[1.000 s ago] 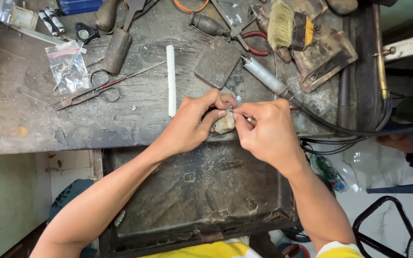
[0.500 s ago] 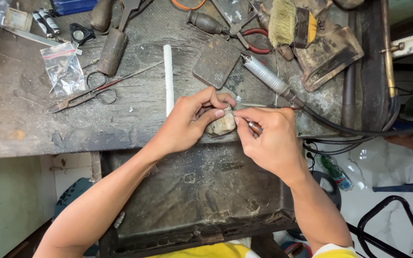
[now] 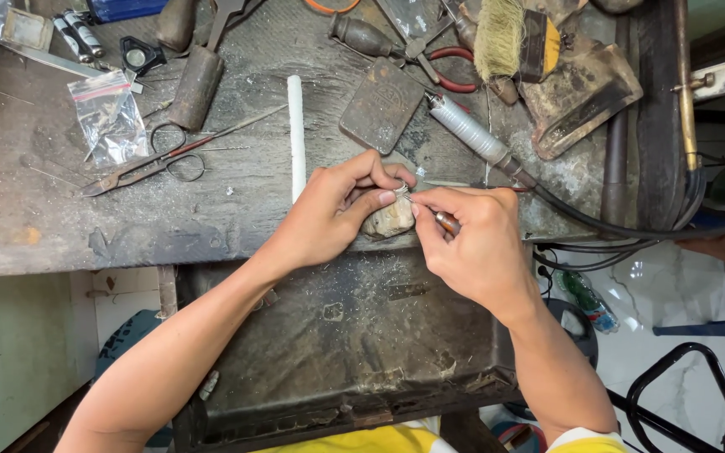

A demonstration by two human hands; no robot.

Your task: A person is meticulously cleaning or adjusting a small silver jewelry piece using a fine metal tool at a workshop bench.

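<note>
left hand (image 3: 337, 214) pinched a small ring (image 3: 401, 190) over a pale block (image 3: 389, 220); right hand (image 3: 472, 243) pinched a thin tool (image 3: 440, 220); white rod (image 3: 296, 134) and scissors (image 3: 148, 164) lay nearby.

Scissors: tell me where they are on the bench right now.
In the head view, the scissors lie on the left of the workbench, just below the small plastic bag and left of the white rod.

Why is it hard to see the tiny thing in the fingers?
Head view: even light, no glare; the left hand and right hand cover most of the small pale piece, and it is too small to show sharply.
</note>
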